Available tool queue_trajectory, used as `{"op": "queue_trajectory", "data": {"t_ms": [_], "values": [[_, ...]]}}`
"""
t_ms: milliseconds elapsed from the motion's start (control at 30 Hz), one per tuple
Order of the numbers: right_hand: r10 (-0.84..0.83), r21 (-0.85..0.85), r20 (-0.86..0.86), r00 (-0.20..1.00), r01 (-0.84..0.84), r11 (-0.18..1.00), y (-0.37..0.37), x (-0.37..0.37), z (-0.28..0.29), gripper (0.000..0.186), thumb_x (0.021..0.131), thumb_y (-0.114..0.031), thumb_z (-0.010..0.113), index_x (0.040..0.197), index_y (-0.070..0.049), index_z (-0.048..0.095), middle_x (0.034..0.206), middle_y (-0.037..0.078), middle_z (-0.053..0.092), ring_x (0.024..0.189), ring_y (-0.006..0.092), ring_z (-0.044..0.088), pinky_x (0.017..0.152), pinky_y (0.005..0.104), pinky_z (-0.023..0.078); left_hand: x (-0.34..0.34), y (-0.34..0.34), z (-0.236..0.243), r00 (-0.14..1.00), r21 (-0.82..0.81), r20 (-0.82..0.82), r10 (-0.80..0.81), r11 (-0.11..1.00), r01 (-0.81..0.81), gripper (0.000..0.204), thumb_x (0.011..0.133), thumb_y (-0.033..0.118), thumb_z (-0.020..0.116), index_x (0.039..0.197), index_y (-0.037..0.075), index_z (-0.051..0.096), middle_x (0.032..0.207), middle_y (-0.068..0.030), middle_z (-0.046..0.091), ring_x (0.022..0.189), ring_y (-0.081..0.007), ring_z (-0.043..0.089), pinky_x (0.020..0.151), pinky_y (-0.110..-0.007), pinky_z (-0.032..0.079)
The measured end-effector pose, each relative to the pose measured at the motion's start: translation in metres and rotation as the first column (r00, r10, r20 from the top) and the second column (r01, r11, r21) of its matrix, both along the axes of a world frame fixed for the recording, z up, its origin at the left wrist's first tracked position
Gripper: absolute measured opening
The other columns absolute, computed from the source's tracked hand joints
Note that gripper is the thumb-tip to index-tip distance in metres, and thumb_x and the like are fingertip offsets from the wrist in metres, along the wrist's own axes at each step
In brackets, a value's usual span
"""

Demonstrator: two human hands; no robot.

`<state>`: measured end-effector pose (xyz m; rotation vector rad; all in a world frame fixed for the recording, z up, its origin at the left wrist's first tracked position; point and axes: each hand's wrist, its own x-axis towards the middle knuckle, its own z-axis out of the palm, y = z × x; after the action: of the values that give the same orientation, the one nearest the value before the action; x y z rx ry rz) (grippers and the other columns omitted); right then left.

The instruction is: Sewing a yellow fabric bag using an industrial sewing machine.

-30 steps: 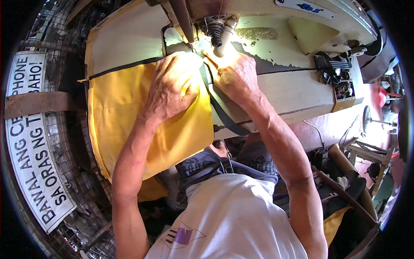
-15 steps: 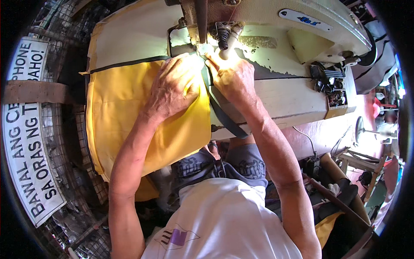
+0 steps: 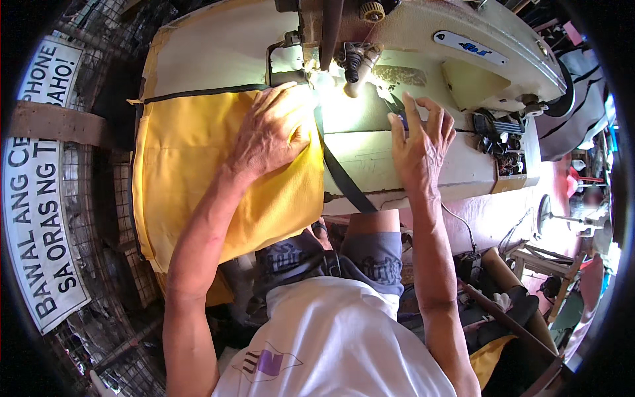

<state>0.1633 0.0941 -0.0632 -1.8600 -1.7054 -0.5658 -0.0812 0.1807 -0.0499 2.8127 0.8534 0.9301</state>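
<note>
Dim wire-mesh wall (image 3: pixel 106 192), broad yellow cloth (image 3: pixel 188 155) draped over cream sewing-machine table (image 3: pixel 374 155), my left hand (image 3: pixel 271 126) bent-fingered upon it, whether pinching I cannot tell, narrow black strip (image 3: pixel 346 184), my right hand (image 3: pixel 424 142) with fingers parted, small dark pointed tool (image 3: pixel 395 106) at their tips

head view | left fisheye | facing down | close above white shirt (image 3: pixel 331 337)

Wire-mesh wall (image 3: pixel 99 192), pinkish floor (image 3: pixel 554 182)

Smooth yellow cloth (image 3: pixel 185 165), matt strap (image 3: pixel 346 182)
</note>
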Motion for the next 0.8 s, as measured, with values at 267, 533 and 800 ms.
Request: {"op": "queue_trajectory", "data": {"t_ms": [267, 533, 800], "values": [[0.252, -0.122, -0.439, 0.862, -0.335, 0.934, -0.035, -0.082, -0.004, 0.028, 0.088, -0.018, 0.067, 0.113, -0.005, 0.067, 0.088, 0.01, 0.057, 0.084, 0.0292, 0.055, 0.078, 0.0422, 0.045, -0.002, 0.008, -0.003, 0.999, -0.005, -0.018, -0.039, 0.999, 0.039, 0.026, 0.083, 0.01, 0.061, 0.105, 0.0, 0.067, 0.115, -0.0155, 0.065, 0.115, -0.0327, 0.059, 0.103, -0.043, 0.045], [0.119, -0.163, -0.546, 0.829, -0.245, 0.956, -0.055, -0.092, 0.004, 0.027, 0.094, -0.015, 0.06, 0.119, -0.004, 0.062, 0.081, 0.013, 0.062, 0.076, 0.0343, 0.062, 0.07, 0.046, 0.05, -0.026, -0.091, 0.013, 0.966, -0.214, -0.248, -0.08, 0.976, 0.026, 0.064, 0.085, 0.033, 0.071, 0.135, -0.003, 0.054, 0.142, -0.0223, 0.049, 0.137, -0.0379, 0.042, 0.118, -0.052, 0.031], [-0.024, -0.258, -0.593, 0.805, -0.162, 0.952, -0.066, -0.091, 0.009, 0.02, 0.098, -0.017, 0.057, 0.114, -0.007, 0.063, 0.081, 0.02, 0.07, 0.069, 0.0412, 0.068, 0.061, 0.0506, 0.054, -0.042, -0.119, -0.015, 0.938, -0.126, -0.341, -0.059, 0.992, 0.016, 0.065, 0.08, 0.015, 0.074, 0.139, -0.004, 0.051, 0.152, -0.02, 0.045, 0.145, -0.0367, 0.037, 0.12, -0.053, 0.028]]}}
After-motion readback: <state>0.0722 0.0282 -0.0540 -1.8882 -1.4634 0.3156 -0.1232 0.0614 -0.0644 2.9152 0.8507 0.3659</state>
